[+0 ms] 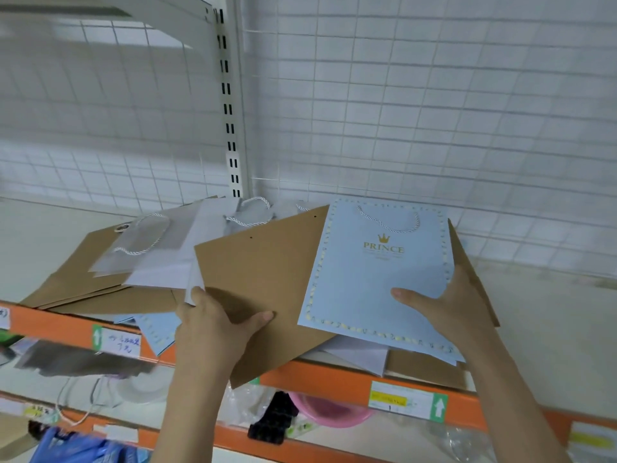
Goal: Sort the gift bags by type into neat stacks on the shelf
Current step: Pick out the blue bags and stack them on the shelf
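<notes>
On the shelf, at its front edge, the left hand grips a brown bag while the right hand pinches the blue bag lying on it. Better to slide blue clear, keeping edges square.

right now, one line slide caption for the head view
Both hands, left and right, grip a brown bag carrying a blue PRINCE bag.

Landmark: slotted white upright at the back.
Wire grid panel: spreads right of the upright.
Orange rail: runs below the upright, carrying a white price label with a green arrow.
Pink basin: under the rail.
Black item: just left of the basin.
</notes>
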